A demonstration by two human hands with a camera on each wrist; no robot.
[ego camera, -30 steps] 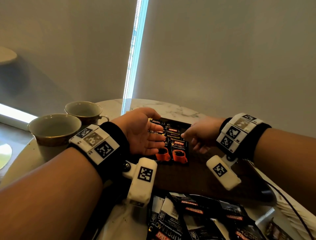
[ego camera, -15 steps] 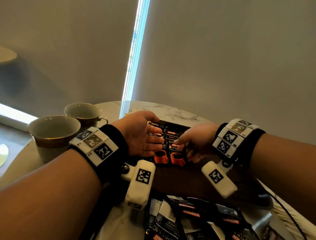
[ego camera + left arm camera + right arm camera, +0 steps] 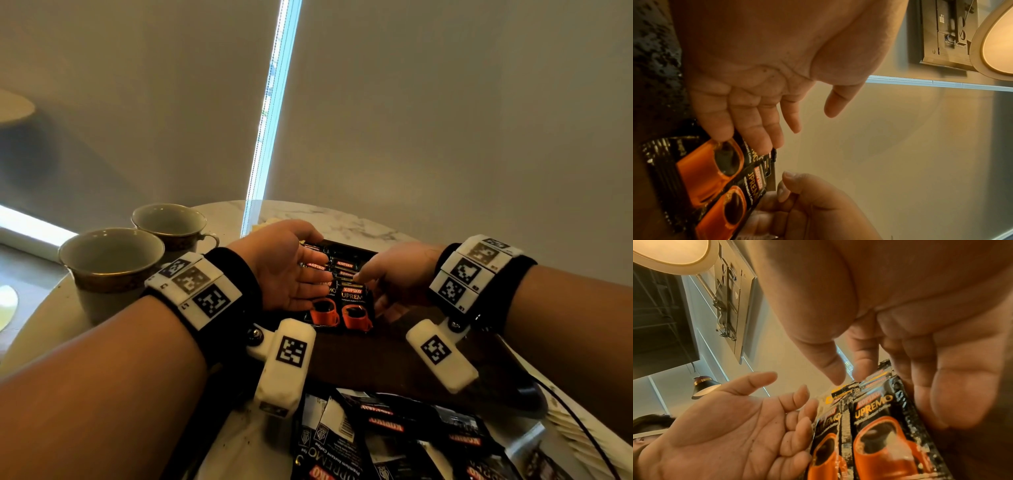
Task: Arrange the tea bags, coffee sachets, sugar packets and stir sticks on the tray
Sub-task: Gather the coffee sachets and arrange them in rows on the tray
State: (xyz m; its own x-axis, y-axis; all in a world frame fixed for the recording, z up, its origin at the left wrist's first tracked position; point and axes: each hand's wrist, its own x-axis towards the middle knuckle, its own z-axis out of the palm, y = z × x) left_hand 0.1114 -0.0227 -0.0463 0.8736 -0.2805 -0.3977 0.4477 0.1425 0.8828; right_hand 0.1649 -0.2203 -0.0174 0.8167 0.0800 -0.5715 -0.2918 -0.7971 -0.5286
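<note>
Where the dark tray (image 3: pixel 394 356) sits on the marble table (image 3: pixel 342 219), overlapping black coffee sachets (image 3: pixel 342 301) lie at its far end, flanked by left hand (image 3: pixel 287 270), palm up, fingers straight and touching them, and right hand (image 3: pixel 397 274), fingers loosely bent against their opposite edge, pinching nothing; two cups (image 3: pixel 113 260) stand left.

The black-and-orange foil-like coffee sachets (image 3: pixel 337 294) on the dark wooden tray (image 3: pixel 387 359) look glossy and crinkled, catching small highlights; the tray's brown surface is smooth and dull. At 9 o'clock from the tray, two glazed ceramic cups with gold-patterned bands (image 3: pixel 113 267) shine softly. The round white marble-look tabletop (image 3: pixel 342 219) at 12 o'clock is polished and veined. At 6 o'clock, loose sachets (image 3: pixel 394 442) show shiny film with matt white backs.
</note>
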